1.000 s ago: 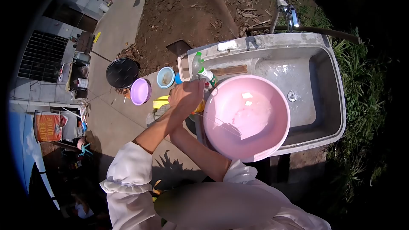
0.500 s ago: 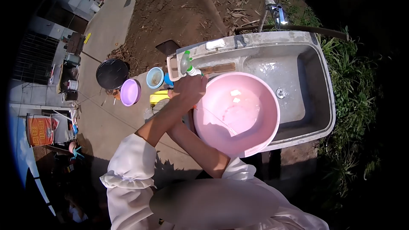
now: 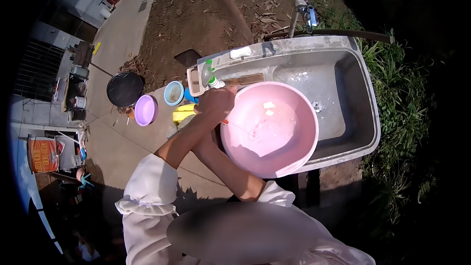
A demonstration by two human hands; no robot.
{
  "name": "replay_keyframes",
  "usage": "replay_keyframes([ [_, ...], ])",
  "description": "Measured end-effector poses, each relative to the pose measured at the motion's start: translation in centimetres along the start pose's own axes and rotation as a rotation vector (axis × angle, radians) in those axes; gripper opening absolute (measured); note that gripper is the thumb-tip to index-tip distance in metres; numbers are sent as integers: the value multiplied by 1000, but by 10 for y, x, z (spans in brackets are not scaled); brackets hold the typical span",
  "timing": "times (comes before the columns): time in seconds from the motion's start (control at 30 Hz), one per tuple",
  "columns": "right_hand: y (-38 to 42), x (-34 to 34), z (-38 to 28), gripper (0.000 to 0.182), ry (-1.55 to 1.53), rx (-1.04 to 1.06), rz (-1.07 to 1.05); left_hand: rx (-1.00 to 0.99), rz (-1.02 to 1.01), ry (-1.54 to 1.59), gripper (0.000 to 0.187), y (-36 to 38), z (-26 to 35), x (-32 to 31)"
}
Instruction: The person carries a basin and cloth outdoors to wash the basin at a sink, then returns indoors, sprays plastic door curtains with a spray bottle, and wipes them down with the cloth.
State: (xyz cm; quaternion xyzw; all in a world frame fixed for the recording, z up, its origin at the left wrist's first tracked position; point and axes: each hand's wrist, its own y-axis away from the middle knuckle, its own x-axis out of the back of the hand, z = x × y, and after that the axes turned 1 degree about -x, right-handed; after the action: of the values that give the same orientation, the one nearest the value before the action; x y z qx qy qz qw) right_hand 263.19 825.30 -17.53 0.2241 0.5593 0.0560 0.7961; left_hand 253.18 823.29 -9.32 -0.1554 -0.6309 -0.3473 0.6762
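Note:
My forearms cross at the near left of a pink basin (image 3: 230, 154). My left hand (image 3: 217, 102) is closed beside the basin's rim; what it grips is hidden. Passing under the left forearm, my right hand is mostly covered and seems closed around a yellow bottle (image 3: 183, 114), whose middle is hidden. An orange tip (image 3: 224, 121) pokes out over the rim below my left hand, and a thin line runs from it into the basin. Just beyond my left hand is a clear bottle with green parts and a white neck (image 3: 208, 73).
The basin rests over the left part of a grey sink (image 3: 365, 132). A tap (image 3: 308, 17) stands behind it, and a white object (image 3: 241, 52) lies on its back ledge. Leftward are a purple basin (image 3: 146, 110), a light blue basin (image 3: 174, 93) and a black round tub (image 3: 125, 89).
The view has shifted slightly, so the sink and basins sit a little further left. Both hands and the yellow bottle keep nearly the same pose. The thin line into the basin looks shorter.

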Motion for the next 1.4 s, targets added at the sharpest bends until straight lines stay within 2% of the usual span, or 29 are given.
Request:
replay_keyframes([
  [0.03,-1,5,-3,35,1,-26,-50,-13,15,-1,42,2,-8,-3],
  [0.1,-3,9,-10,35,63,-108,-33,-254,264,339,39,7,-39,-12],
  [0.13,-2,4,-13,39,122,-182,81,-200,258,306,36,23,-41,8],
  [0.17,5,-5,-19,39,126,-186,72,-139,251,274,34,41,-44,28],
  [0.23,23,-27,-27,45,157,-329,98,-131,404,207,30,68,-71,33],
  [0.27,13,-17,-27,49,178,-425,62,-126,418,204,30,83,-86,31],
  [0.3,13,-19,-24,49,191,-432,51,-80,368,243,28,95,-103,26],
  [0.37,21,-20,-20,48,413,-345,77,-23,332,288,27,111,-126,20],
  [0.43,27,-19,-15,45,469,-413,97,-34,259,342,25,124,-141,14],
  [0.5,32,-19,-11,45,537,-462,157,-70,315,398,24,121,-160,-5],
  [0.57,22,-10,-3,46,580,-490,128,-112,369,446,23,112,-177,-16],
  [0.63,9,4,-6,46,622,-526,108,83,52,373,20,106,-191,-19],
  [0.67,6,8,-15,48,647,-589,-33,91,66,388,20,104,-192,-15],
  [0.7,1,12,-20,50,670,-654,-173,214,53,724,18,101,-193,-10],
  [0.77,21,-18,-20,57,781,-603,-103,341,45,1078,17,90,-202,-1],
  [0.83,46,-45,-47,58,1094,-434,-98,405,219,1052,17,70,-222,12],
  [0.87,54,-39,-66,56,856,-490,-142,373,221,1060,18,60,-230,17],
  [0.9,68,-41,-89,54,768,-496,-100,342,226,1070,20,50,-237,22],
  [0.93,86,-48,-115,52,682,-503,-57,255,227,969,23,36,-248,24],
  [0.97,107,-56,-139,51,679,-379,26,237,253,795,30,26,-244,36],
  [1.0,126,-51,-170,50,632,-288,-58,226,287,618,35,17,-234,53],
  [1.03,148,-50,-192,49,576,-103,-12,237,329,413,39,1,-232,60],
  [1.07,163,-43,-220,48,524,0,-108,223,351,326,41,-11,-223,71],
  [1.1,184,-42,-247,48,317,48,-88,204,366,284,40,-23,-214,78],
  [1.23,270,-42,-304,45,659,548,-14,84,363,259,42,-84,-198,80],
  [1.3,303,-26,-330,44,732,589,21,28,361,253,36,-115,-193,72],
  [1.37,323,-17,-328,43,878,730,247,41,325,329,33,-137,-181,64],
  [1.4,326,-6,-332,43,907,709,258,42,335,346,34,-146,-176,56],
])
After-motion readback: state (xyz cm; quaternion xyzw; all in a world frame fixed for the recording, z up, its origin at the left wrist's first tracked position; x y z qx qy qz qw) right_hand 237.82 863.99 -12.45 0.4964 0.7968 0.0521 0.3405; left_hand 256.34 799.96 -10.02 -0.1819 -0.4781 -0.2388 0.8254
